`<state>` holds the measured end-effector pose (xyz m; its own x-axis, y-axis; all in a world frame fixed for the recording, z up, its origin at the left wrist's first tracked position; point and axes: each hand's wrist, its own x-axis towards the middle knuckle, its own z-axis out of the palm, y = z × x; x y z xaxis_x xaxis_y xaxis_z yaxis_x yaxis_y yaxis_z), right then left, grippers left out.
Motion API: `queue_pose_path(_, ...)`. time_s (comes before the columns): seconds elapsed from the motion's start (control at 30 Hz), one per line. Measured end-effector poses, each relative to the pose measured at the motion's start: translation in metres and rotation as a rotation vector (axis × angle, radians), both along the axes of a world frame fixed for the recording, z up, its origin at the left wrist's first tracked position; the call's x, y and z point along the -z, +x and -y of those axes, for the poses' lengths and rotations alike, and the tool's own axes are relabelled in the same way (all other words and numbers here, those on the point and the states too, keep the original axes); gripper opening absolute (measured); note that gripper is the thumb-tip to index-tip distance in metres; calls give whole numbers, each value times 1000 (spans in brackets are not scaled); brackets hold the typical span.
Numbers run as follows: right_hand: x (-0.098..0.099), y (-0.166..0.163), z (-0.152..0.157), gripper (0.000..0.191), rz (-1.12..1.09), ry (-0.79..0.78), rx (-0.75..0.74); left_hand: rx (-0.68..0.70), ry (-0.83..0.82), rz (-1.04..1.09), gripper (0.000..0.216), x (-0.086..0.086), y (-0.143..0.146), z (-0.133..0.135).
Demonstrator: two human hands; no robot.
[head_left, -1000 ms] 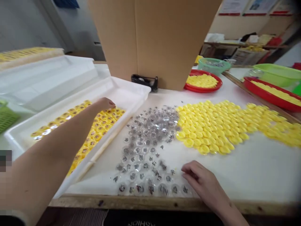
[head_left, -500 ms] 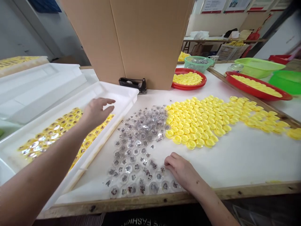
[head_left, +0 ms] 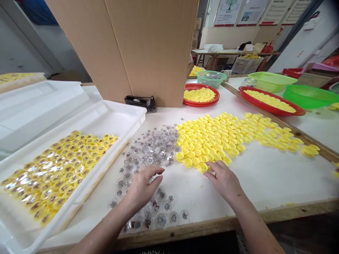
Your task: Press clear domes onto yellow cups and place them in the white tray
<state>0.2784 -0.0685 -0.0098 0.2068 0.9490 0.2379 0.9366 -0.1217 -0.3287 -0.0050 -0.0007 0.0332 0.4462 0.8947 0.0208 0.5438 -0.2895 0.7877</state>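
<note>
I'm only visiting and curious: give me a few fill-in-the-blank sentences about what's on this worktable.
1. The left hand rests on the clear domes, while the right hand touches loose caps coloured ____.
2. The tray holding rows of covered caps is ____.
3. The round plate of caps beside the box is ____.
4. That tall box is made of ____.
Missing words: yellow, white, red, cardboard.

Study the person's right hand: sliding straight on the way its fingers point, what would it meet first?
The right hand points at the near edge of the spread of round yellow plastic caps; probably the closest cap there, if it isn't touching already.
</note>
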Motion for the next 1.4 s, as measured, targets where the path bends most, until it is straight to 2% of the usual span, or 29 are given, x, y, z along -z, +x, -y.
queue_pose_path(0.27, -1, -4, -3, 16, 48, -94, 13, 46, -50, -19, 22, 6, 7, 5)
queue_pose_path(0.43, -2, -8, -2, 10, 71, -107, -32, 78, -97, 35, 22, 11, 14, 12)
queue_pose_path(0.83, 1, -28, 12, 10, -40, -11, -156, 145, -177, 91, 22, 8, 31, 14)
queue_pose_path(0.9, -5, -40, 15, 8, -82, 25, -161, 101, -287, 127, 24, 8, 33, 15)
queue_pose_path(0.93, -10, -48, 15, 7, -116, 47, -161, 75, -396, 187, 27, 8, 34, 15)
queue_pose_path(1.03, -29, -77, 14, 10, -269, 92, -181, 42, -863, 513, 40, 8, 37, 16)
queue_pose_path(1.1, -39, -90, 11, 14, -399, 69, -205, 53, -1092, 724, 39, 9, 38, 15)
queue_pose_path(1.2, -37, -82, 5, 15, -505, 8, -175, 14, -1184, 871, 27, 11, 36, 10)
queue_pose_path(1.4, 0, -30, -7, 18, -219, -28, 64, -96, -1166, 953, 21, 21, 26, -5)
